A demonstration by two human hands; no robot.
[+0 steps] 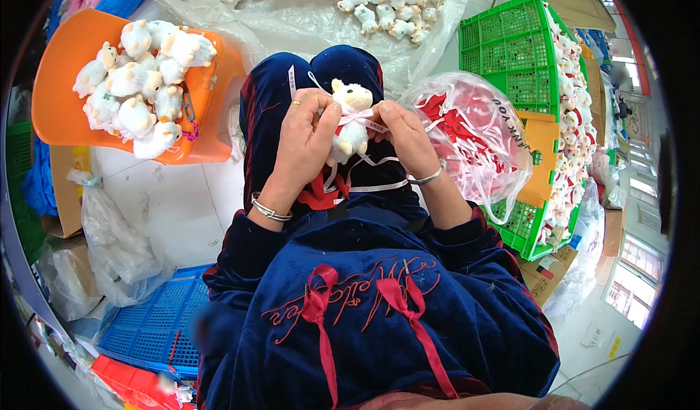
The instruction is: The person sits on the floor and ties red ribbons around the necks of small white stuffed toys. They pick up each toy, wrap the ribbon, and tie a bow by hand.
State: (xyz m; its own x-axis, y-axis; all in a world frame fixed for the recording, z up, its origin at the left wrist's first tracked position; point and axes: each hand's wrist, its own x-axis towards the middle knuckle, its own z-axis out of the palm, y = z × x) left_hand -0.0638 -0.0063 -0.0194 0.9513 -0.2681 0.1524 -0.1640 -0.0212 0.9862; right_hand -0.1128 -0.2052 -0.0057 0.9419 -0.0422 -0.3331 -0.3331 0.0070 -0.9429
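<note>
A small white plush toy (350, 118) is held upright above the lap, just above frame centre. It is gripped from 9 o'clock by the left hand (306, 137), fingers closed on its side. A pale pink ribbon (362, 118) at the toy's neck is pinched by the right hand (407, 137) from 3 o'clock. At 10 o'clock, an orange chair (55, 89) is loaded with similar plush toys (142, 82). At 3 o'clock, a clear bag of ribbons (474, 137) is set against a green crate (510, 45).
</note>
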